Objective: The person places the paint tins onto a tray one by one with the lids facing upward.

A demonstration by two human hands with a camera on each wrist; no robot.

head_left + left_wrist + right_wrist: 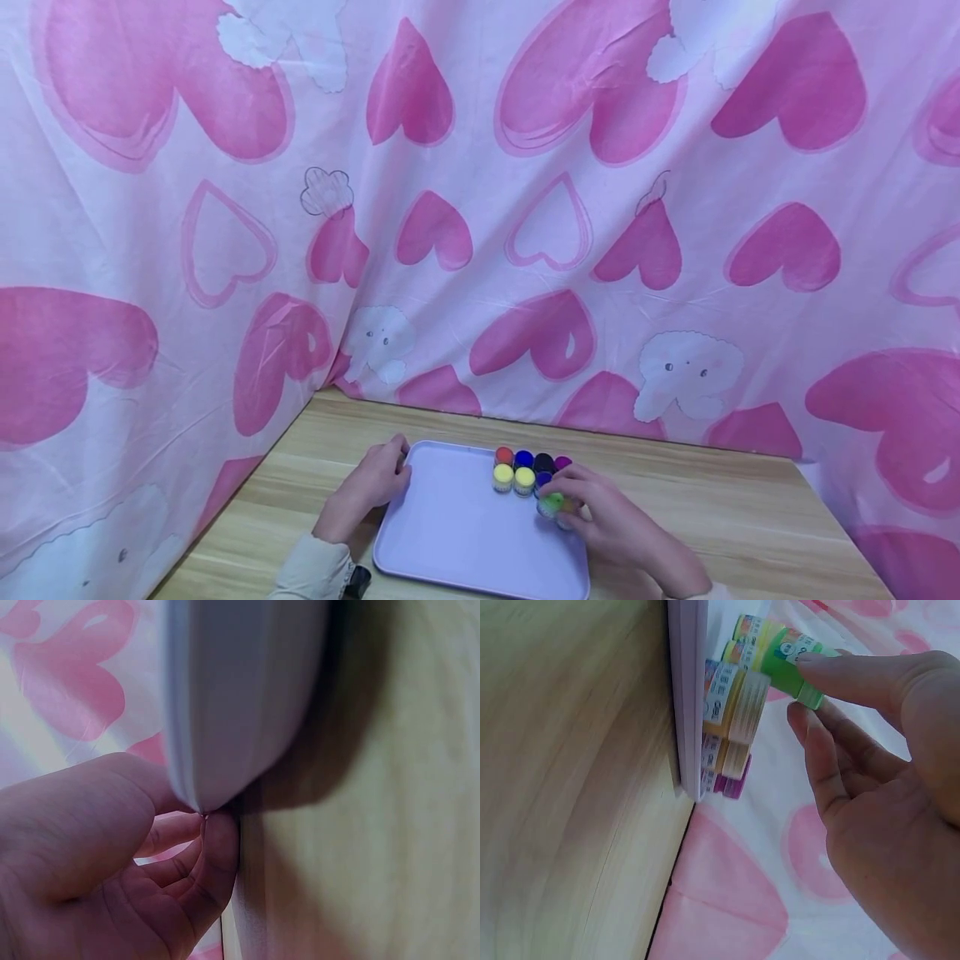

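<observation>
My left hand pinches the left rim of a pale lilac tray; in the left wrist view the thumb and fingers meet at the tray's edge. My right hand holds a small green paint jar between thumb and fingers, tilted, over the tray's right side. Close beside it stand small jars in rows: a red-lidded jar, a blue-lidded jar, a black-lidded jar, a purple-lidded jar and two yellow-lidded jars. My right fingers partly hide the others.
The tray lies on a wood-grain table. A pink curtain with hearts hangs behind the table and along its left side. A black band shows at my left cuff.
</observation>
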